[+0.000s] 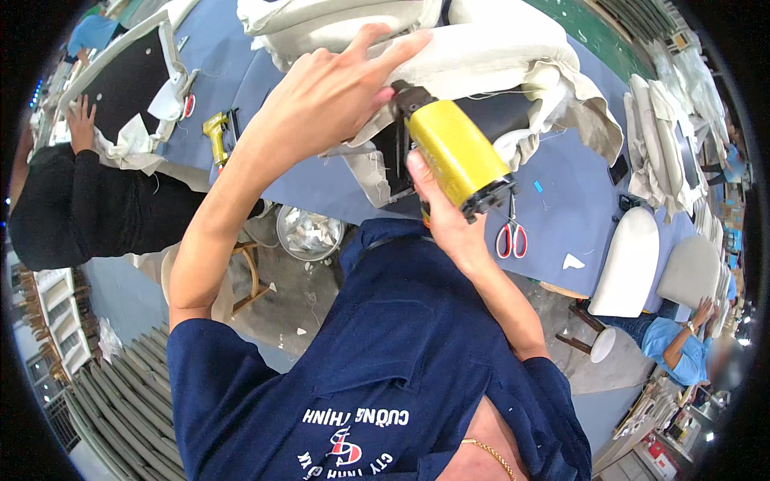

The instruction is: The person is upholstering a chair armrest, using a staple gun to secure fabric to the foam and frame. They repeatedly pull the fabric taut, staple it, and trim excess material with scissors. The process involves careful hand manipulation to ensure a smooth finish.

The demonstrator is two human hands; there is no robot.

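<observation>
Navy shirt (361,345) foremost; my right hand (455,228) grips a yellow staple gun (457,148), left hand (333,92) spread open over cream upholstery (497,52).

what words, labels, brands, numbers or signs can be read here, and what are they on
Navy shirt: white lettering around a red and white emblem, upside down; readable, but I don't copy wording.
Yellow tool in the right hand: no readable text.
Red and white panel, lower right: any marking too small to read.
</observation>
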